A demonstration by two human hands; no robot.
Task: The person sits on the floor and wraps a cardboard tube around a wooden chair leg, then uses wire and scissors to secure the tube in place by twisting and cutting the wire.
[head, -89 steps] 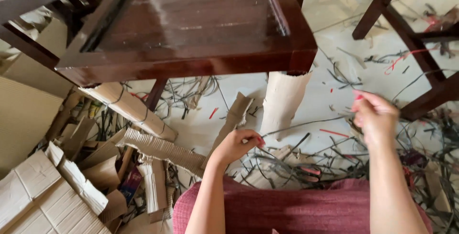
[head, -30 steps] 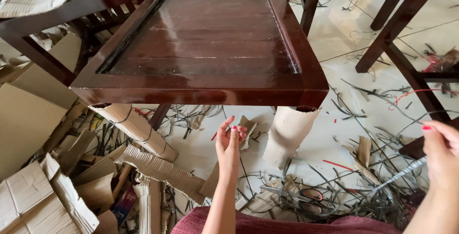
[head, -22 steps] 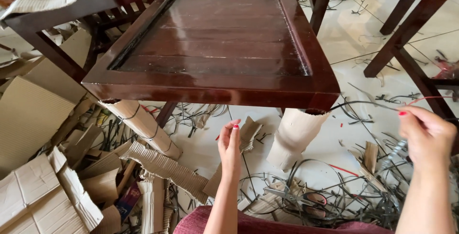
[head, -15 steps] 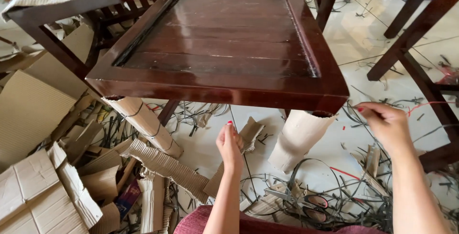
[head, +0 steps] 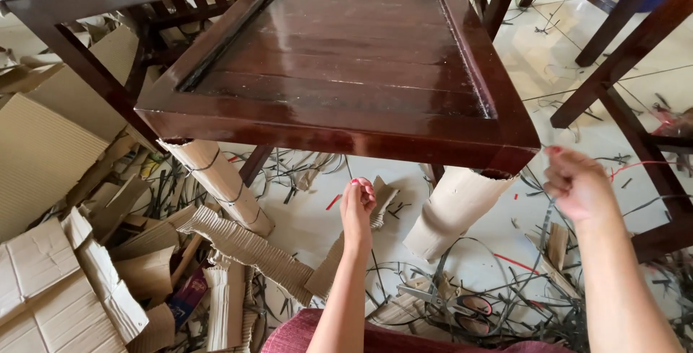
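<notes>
A dark glossy wooden chair [head: 346, 71] stands in front of me, seat bare. Corrugated cardboard wraps its front legs: the left leg wrap [head: 216, 180] and the right leg wrap [head: 455, 208], torn at the top. My left hand [head: 357, 205] reaches under the seat's front rail, fingers pinched together, and any thin thing between them is too small to make out. My right hand [head: 577, 183] is closed beside the seat's right front corner; a thin dark strap [head: 541, 227] runs down from it toward the floor.
Torn corrugated cardboard [head: 65, 288] piles up on the left floor. Cut black straps [head: 505, 302] and red bits litter the tiles, with scissors [head: 455, 302] lying among them. Legs of another dark chair [head: 621, 71] stand at the right.
The view has tilted up toward the seat. My right hand swung out to the right, then came back to the chair's right front corner. My left hand rose under the front rail.
</notes>
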